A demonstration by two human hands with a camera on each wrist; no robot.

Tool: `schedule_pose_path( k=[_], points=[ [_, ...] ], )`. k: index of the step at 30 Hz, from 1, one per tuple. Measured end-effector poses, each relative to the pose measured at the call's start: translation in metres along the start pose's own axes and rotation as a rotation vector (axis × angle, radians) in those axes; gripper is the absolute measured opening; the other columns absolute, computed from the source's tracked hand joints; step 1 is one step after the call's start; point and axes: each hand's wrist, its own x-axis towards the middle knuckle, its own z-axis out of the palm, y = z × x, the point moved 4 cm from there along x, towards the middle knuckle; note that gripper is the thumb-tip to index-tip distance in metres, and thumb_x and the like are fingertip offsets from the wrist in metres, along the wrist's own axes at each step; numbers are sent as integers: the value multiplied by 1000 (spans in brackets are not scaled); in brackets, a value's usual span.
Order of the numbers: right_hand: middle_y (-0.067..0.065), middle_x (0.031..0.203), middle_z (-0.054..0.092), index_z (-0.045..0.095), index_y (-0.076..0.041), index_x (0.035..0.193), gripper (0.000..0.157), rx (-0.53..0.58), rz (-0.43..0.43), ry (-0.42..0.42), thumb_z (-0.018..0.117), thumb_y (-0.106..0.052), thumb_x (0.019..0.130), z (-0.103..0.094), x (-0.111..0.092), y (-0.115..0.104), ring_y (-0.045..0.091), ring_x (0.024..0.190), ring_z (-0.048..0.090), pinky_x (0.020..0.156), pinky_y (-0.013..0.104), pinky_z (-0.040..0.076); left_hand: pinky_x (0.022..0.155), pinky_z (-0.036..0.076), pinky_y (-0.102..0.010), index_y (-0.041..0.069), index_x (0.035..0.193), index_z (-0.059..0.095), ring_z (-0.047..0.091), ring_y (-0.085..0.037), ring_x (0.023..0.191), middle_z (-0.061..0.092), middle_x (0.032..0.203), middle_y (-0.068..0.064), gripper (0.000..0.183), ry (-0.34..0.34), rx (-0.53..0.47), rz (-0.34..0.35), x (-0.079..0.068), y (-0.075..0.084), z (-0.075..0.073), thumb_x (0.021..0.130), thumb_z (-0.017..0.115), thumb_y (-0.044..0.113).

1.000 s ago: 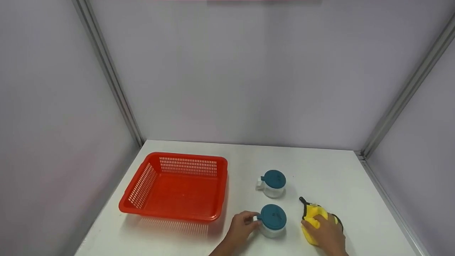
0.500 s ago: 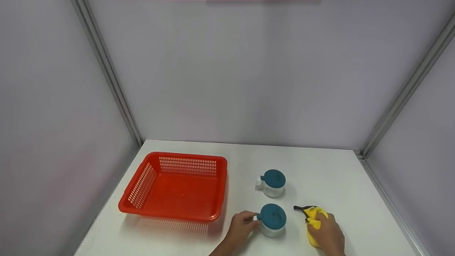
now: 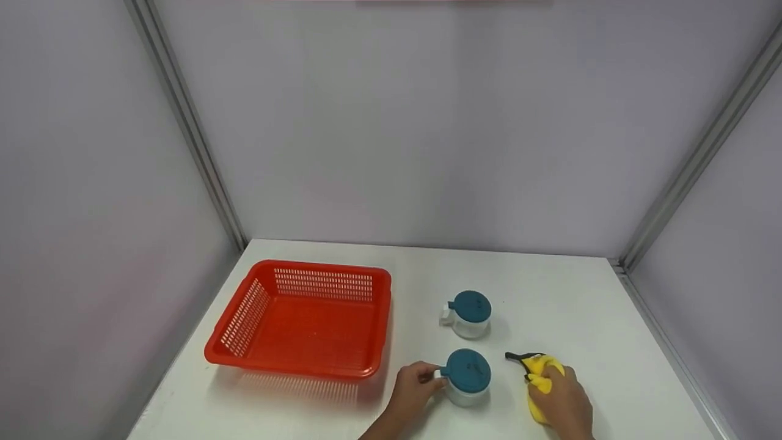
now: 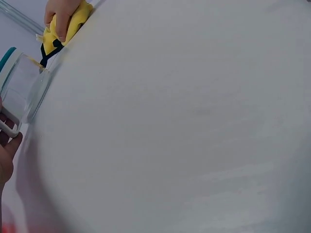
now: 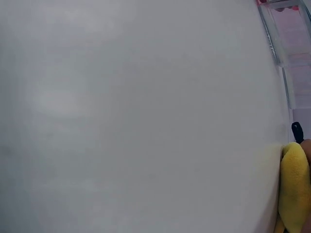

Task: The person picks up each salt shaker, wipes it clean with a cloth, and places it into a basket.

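In the head view, my left hand (image 3: 413,388) pinches the white handle of the nearer clear jar (image 3: 467,370), which stands upright on the table under a teal lid. Seen from the left wrist, that jar (image 4: 23,90) is see-through, and thumb and fingers are at its handle. To the right of it my right hand (image 3: 565,400) grips a bunched yellow cloth (image 3: 539,365) with black edging. A black loop sticks out of the cloth towards the jar, apart from it. The right wrist view catches only part of the cloth (image 5: 293,189) at its edge.
A second teal-lidded jar (image 3: 471,307) stands behind the first, its handle also pointing left. On the left sits a red plastic basket (image 3: 317,342) with slotted walls and nothing in it. Pale walls (image 3: 391,134) enclose the white table (image 3: 427,269) on the back and sides.
My right hand has gathered the cloth tighter, and its black loop has swung left and down towards the nearer jar. My left hand and both jars stay in place.
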Motion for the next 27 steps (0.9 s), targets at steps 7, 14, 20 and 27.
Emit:
schedule_pose_path(
  k=[7,14,20,27],
  points=[
    [25,118,53,63,-5,113,44,10,16,-19,76,-31,80,3,0,-1,26,82,56,70,44,50,77,53,-23,19,92,77,56,-8,80,66,81,7,13,35,-10,21,-3,-3,1,80,80,17],
    [26,118,54,64,-5,115,46,7,11,-10,76,-33,80,4,-1,1,26,81,57,71,45,50,81,55,-25,19,93,76,56,-9,81,65,81,7,13,64,-18,44,-4,-2,0,81,79,14],
    [26,119,54,64,-5,114,46,9,-2,-13,76,-34,80,3,0,2,26,83,58,72,45,51,83,54,-24,19,94,76,56,-8,82,63,81,8,14,98,-23,85,-7,1,-2,82,78,13],
    [26,120,53,64,-6,114,44,24,5,-12,74,-33,81,0,1,3,25,84,58,74,46,51,81,55,-20,16,97,74,57,-6,84,63,84,7,14,126,-48,130,-9,6,-3,84,76,12]
  ],
)
